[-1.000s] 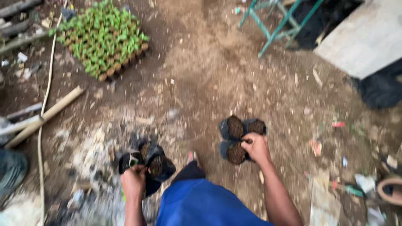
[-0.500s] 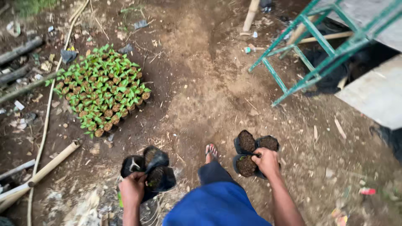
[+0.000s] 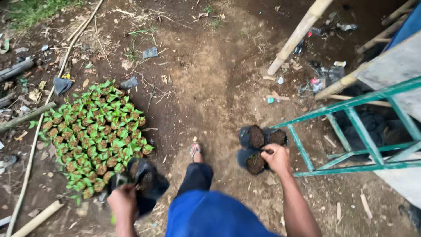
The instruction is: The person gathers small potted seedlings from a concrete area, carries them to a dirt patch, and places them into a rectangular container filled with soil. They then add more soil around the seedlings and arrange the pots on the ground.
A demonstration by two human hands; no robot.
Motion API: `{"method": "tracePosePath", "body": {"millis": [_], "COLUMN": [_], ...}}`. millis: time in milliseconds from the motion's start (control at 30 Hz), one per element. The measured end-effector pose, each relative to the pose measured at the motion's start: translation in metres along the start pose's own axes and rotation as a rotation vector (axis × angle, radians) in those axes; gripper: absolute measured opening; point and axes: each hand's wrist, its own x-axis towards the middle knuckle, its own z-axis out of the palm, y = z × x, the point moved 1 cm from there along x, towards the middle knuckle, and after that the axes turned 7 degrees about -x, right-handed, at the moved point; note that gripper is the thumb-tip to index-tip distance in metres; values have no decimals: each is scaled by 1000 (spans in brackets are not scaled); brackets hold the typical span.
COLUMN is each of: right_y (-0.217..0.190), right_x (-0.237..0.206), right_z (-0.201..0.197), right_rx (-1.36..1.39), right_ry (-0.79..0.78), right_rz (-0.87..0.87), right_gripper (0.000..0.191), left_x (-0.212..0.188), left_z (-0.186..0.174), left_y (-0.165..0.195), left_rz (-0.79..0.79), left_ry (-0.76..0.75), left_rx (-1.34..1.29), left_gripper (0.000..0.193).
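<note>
Fingers of the right hand (image 3: 276,157) are clenched around the gathered rims of three small black plastic nursery bags packed with dark soil (image 3: 258,147), which hang at the person's right side beside the green-painted metal ladder frame (image 3: 351,120); the left hand (image 3: 122,202) likewise grips a second cluster of soil-filled black plastic bags (image 3: 147,180), blurred with motion, so the exact finger placement there cannot be made out. What has changed over the last second is the person's position rather than the grip — the tight block of green seedlings in small soil pots (image 3: 94,134), which a second ago lay well ahead near the top of the view, now sits just beside the left-hand bags, nearly touching them in the frame. The ladder frame has also swung from the far distance to the person's right, and the pale bamboo pole (image 3: 298,35) has come into view above it. One sandalled foot (image 3: 195,150) is stepped forward on the bare brown dirt path (image 3: 206,87). Both bundles have stayed in hand throughout, so the carrying appears to have brought the bags up to the seedling block, with the left bundle nearest to it.
</note>
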Motion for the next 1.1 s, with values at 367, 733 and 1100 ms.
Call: {"method": "tracePosePath", "body": {"millis": [367, 733, 1100], "right_y": [-10, 73, 105], "right_x": [396, 845, 1290], "right_z": [29, 59, 69], "right_rx": [-9, 6, 111], "right_ry": [57, 8, -99], "right_rz": [299, 233, 119], "right_gripper": [25, 29, 22], "left_x": [383, 635, 885], "left_z": [142, 379, 564], "left_y": [378, 713, 955], "left_rz": [255, 299, 251], "left_ry": [-174, -286, -191], "left_rx": [-54, -170, -155], "left_gripper": [16, 14, 13]}}
